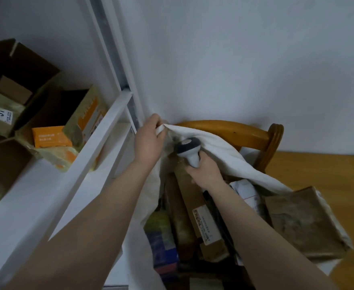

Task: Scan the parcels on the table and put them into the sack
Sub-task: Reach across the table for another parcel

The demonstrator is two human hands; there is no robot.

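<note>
Now the white cloth sack [224, 158], crumpled and gaping, drapes over a wooden chair [245, 129], its rim pinched by fingers of the left hand [148, 141]. Fingers of the right hand [205, 174] wrap the handle of a barcode scanner [187, 148], just above a long brown labelled parcel [195, 199] inside the sack.

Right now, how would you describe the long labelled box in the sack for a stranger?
Find the wooden chair; a white sack hangs open over it. Inside, just below the right hand with the scanner, lies a long brown box. It is the narrowest, longest parcel there, with a white label on its top face.
</note>
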